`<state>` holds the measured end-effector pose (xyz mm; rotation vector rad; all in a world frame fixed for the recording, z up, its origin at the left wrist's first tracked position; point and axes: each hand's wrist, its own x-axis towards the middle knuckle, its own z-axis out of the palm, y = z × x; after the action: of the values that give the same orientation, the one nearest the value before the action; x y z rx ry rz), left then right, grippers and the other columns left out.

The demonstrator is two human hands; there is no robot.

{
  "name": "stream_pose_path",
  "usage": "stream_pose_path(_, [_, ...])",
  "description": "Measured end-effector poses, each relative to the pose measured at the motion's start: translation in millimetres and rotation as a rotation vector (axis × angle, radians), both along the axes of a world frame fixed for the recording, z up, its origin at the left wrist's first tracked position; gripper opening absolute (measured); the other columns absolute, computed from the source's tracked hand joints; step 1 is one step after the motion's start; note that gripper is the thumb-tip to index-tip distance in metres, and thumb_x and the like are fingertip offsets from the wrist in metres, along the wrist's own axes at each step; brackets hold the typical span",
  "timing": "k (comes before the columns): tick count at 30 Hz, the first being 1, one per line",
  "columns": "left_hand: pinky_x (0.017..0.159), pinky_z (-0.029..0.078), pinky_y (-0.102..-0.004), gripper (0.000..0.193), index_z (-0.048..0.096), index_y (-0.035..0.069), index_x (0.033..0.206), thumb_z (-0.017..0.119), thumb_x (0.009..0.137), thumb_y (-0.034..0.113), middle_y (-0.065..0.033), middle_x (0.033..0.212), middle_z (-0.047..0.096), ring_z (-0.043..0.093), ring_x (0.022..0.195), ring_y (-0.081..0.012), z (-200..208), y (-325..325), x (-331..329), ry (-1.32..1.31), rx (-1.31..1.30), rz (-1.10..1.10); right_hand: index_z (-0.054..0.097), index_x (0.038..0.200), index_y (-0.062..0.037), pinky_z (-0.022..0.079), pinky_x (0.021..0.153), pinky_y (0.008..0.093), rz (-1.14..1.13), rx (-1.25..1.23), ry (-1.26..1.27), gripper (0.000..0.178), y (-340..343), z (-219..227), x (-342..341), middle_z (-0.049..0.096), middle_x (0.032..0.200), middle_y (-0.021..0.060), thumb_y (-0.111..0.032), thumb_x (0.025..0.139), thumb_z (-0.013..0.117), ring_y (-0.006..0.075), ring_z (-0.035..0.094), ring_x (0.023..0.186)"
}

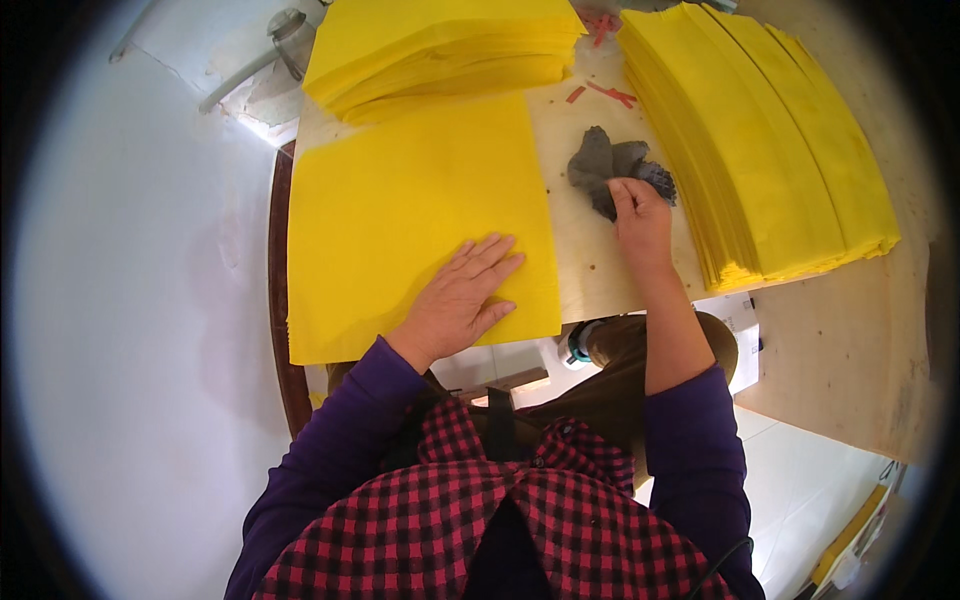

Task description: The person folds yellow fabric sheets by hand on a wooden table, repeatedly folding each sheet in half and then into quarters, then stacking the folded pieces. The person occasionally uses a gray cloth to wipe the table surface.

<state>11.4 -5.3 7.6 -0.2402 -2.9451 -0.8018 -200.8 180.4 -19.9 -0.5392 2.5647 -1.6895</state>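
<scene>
My left hand [461, 301] lies flat with its fingers stretched out on a large yellow sheet [410, 190], close to the near right corner. The sheet covers the left side of the wooden table and reaches past its front edge. To the right of it, my right hand [640, 215] has its thumb and fingers pinched on a crumpled dark grey cloth [592, 160] on the bare wood. Part of the cloth is hidden under the fingers.
A thick stack of yellow sheets [440, 60] stands at the far left of the table [590, 265]. Tall folded yellow stacks [760, 140] fill the right side. Red strips [612, 94] lie between them. A white wall [150, 300] closes off the left.
</scene>
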Motion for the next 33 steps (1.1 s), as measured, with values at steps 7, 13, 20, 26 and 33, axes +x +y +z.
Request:
stream_pose_path(7, [0.117,0.021,-0.0446,0.056,0.042,0.008,0.142,0.055,0.093,0.031,-0.0140,0.151,0.035,0.031,0.141,-0.0319,0.8,0.0,-1.1,0.004,0.000,0.001,0.067,0.109,-0.0044,0.048,0.066,0.0232,0.139,-0.052,-0.048,0.020,19.2,13.3,38.5,0.062,0.096,0.0032,-0.010,0.090,0.065,0.0087,0.056,0.072])
stream_pose_path(13, [0.117,0.021,-0.0445,0.057,0.041,0.008,0.143,0.056,0.093,0.032,-0.0138,0.152,0.035,0.031,0.141,-0.0317,1.6,0.7,-0.5,0.005,-0.017,0.008,0.058,0.125,0.0013,0.048,0.085,0.0269,0.291,-0.206,-0.484,0.033,31.6,16.3,91.9,0.064,0.114,0.0081,-0.019,0.099,0.055,0.0137,0.059,0.095])
stream_pose_path(20, [0.117,0.021,-0.0436,0.057,0.041,0.007,0.143,0.055,0.093,0.031,-0.0136,0.152,0.034,0.030,0.142,-0.0316,2.4,2.1,-0.1,0.019,-0.030,0.015,0.044,0.139,0.0014,0.043,0.102,0.0351,0.327,-0.380,-0.517,0.043,31.7,13.4,116.9,0.055,0.133,0.0166,-0.021,0.102,0.046,0.0240,0.053,0.122])
stream_pose_path(26, [0.117,0.021,-0.0430,0.056,0.041,0.007,0.143,0.055,0.094,0.030,-0.0135,0.152,0.033,0.030,0.142,-0.0314,2.1,4.4,-0.9,0.019,-0.061,0.018,0.039,0.142,0.0017,0.041,0.104,0.0363,0.378,-0.443,-0.550,0.046,30.2,8.5,122.0,0.052,0.136,0.0182,-0.022,0.103,0.045,0.0252,0.052,0.124])
stream_pose_path(33, [0.117,0.022,-0.0435,0.057,0.041,0.007,0.143,0.057,0.091,0.027,-0.0138,0.153,0.033,0.030,0.142,-0.0315,3.1,4.9,-0.6,0.003,-0.081,0.021,0.042,0.139,0.0024,0.042,0.102,0.0339,0.382,-0.424,-0.530,0.045,31.3,1.7,121.5,0.053,0.134,0.0180,-0.021,0.102,0.048,0.0231,0.053,0.123])
